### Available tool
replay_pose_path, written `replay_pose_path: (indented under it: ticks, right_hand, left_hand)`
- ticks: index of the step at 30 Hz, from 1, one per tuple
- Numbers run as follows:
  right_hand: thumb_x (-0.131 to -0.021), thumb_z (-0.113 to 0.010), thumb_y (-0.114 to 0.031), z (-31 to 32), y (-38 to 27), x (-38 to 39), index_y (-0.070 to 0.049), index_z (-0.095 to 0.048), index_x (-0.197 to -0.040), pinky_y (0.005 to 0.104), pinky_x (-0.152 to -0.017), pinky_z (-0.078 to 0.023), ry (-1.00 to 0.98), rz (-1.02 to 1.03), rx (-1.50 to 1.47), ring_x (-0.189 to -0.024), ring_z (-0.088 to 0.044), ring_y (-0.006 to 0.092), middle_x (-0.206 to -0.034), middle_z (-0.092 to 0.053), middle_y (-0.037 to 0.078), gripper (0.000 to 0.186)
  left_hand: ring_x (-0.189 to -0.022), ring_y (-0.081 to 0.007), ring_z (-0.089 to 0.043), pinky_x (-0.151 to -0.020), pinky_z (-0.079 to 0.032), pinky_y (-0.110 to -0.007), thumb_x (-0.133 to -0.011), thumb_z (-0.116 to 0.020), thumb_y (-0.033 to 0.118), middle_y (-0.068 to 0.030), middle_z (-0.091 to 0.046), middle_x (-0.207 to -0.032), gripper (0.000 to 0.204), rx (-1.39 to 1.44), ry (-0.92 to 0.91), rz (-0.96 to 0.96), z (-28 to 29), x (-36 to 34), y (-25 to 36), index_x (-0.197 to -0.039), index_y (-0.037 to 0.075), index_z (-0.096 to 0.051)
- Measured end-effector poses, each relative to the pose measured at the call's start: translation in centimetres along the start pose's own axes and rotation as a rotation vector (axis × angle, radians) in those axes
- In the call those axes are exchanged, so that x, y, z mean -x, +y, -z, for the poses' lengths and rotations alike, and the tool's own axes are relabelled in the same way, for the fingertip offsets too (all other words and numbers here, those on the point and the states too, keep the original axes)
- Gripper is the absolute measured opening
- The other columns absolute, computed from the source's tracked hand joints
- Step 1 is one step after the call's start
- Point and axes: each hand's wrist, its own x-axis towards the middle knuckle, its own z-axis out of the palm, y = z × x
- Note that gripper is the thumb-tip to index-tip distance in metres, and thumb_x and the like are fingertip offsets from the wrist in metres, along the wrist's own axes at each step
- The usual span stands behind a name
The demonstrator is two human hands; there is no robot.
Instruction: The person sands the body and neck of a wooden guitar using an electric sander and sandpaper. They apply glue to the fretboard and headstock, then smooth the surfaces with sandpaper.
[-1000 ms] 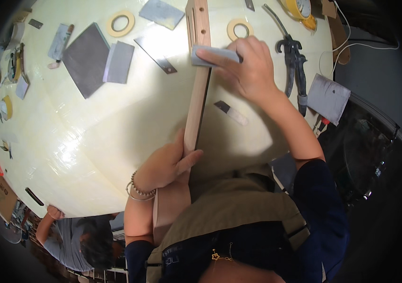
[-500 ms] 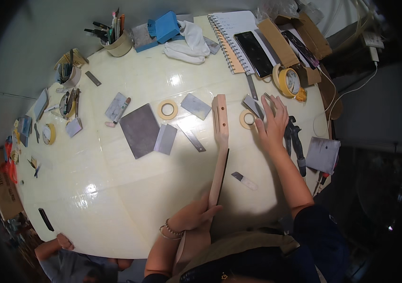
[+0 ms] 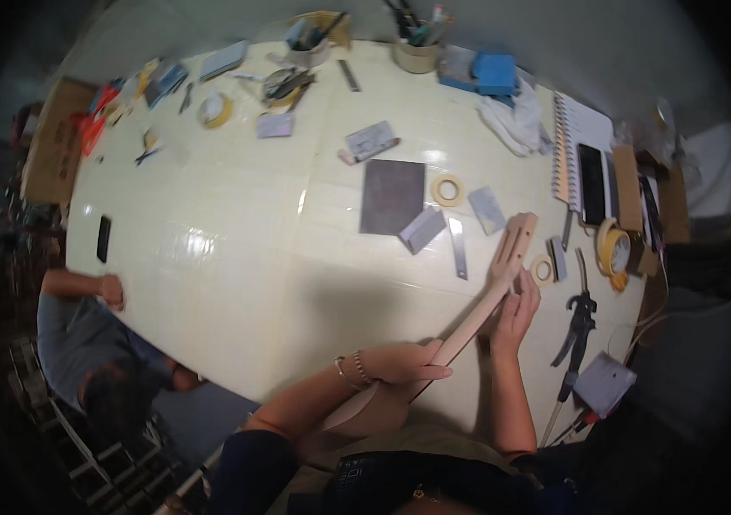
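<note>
Wooden neck (image 3: 473,321) slants above the counter (image 3: 254,197), its slotted head at the far right end. Our left grip (image 3: 404,362) is closed around the lower shaft. Our right grip (image 3: 515,313) has moved from the grey block (image 3: 558,259) to the neck, fingers half curled near the head; we cannot tell whether it holds. With the block lying beside the tape roll (image 3: 542,270), we judge rubbing paused.

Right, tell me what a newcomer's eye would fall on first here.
First, the long wooden piece slanting up at lower right of centre, gripped by the left hand, with the right hand near its slotted end. Next, the dark rectangular sheet farther up the pale table. Then a co-worker in grey, lower left.
</note>
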Motion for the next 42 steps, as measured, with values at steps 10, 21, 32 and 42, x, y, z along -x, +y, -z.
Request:
replay_pose_path:
  ticks: [10,21,32,42]
  right_hand:
    - [-0.088,-0.060,-0.013,-1.1,-1.7,1.3,0.002,-0.026,-0.142,0.0381,-0.104,-0.032,-0.030,-0.241,-0.432,-0.126,-0.039,0.0279,-0.143,-0.032,0.020,0.065]
    - [-0.093,-0.051,-0.018,0.9,-11.5,3.9,-0.005,-0.019,-0.145,0.0383,-0.087,-0.048,-0.107,0.001,-0.414,-0.102,-0.059,0.0283,-0.132,-0.043,0.022,0.062]
    - [-0.093,-0.055,-0.020,-2.4,-19.2,12.0,0.000,-0.026,-0.142,0.0342,-0.079,-0.046,-0.335,0.427,-0.389,-0.093,-0.054,0.0216,-0.125,-0.046,0.018,0.060]
    - [-0.097,-0.040,-0.043,-1.5,-20.8,12.8,-0.004,-0.021,-0.145,0.0295,-0.080,-0.045,-0.320,0.467,-0.453,-0.095,-0.060,0.0207,-0.124,-0.048,0.014,0.065]
  left_hand:
    - [-0.090,-0.0413,-0.057,-0.082,-0.044,-0.043,-0.089,-0.046,0.058,-0.0310,-0.057,-0.096,0.076,-0.148,0.047,-0.085,-1.2,-1.1,-0.9,-0.113,-0.014,-0.042]
    - [-0.095,-0.0422,-0.057,-0.084,-0.044,-0.045,-0.088,-0.044,0.060,-0.0334,-0.058,-0.100,0.080,-0.251,0.276,-0.205,-6.0,6.8,1.4,-0.117,-0.014,-0.042]
    - [-0.104,-0.0412,-0.057,-0.090,-0.043,-0.045,-0.086,-0.046,0.062,-0.0306,-0.059,-0.111,0.082,-0.120,0.711,-0.291,-15.7,17.0,-5.2,-0.112,-0.015,-0.056]
    - [-0.088,-0.0406,-0.061,-0.077,-0.047,-0.042,-0.090,-0.042,0.059,-0.0313,-0.061,-0.092,0.072,-0.021,0.614,-0.315,-15.6,23.6,-3.3,-0.111,-0.010,-0.039]
